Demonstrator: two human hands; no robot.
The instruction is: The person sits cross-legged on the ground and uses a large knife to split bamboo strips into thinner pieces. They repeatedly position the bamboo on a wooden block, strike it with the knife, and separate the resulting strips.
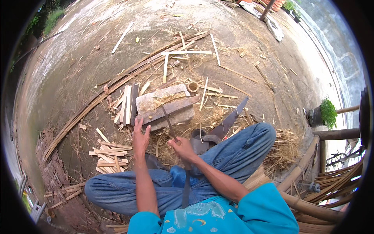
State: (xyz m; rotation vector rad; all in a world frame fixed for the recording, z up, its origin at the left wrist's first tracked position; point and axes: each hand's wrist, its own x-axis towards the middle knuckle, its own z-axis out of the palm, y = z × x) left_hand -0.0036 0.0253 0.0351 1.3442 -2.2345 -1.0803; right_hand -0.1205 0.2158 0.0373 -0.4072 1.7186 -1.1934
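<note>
Bare concrete ground (78, 74) spreads around me, littered with straw and bamboo offcuts, and I sit cross-legged on it in blue jeans. The fingers of my right hand (182, 149) are curled tight round the lower end of a thin dark bamboo strip (168, 123), which rises tilted up and to the left from my fist. My left hand (140, 138) is spread, fingers long and loosely apart, gripping nothing; its fingertips reach up just beside the near edge of a grey stone block (165, 107). I cannot tell whether they touch it. A dark wooden plank (171, 108) lies slantwise over that block, and the strip's upper end crosses in front of it. Just left of the block lie flat bamboo slats (126, 104); more short slats (109, 154) are heaped near my left knee. A large dark blade (230, 121) rests on the straw beside my right leg.
</note>
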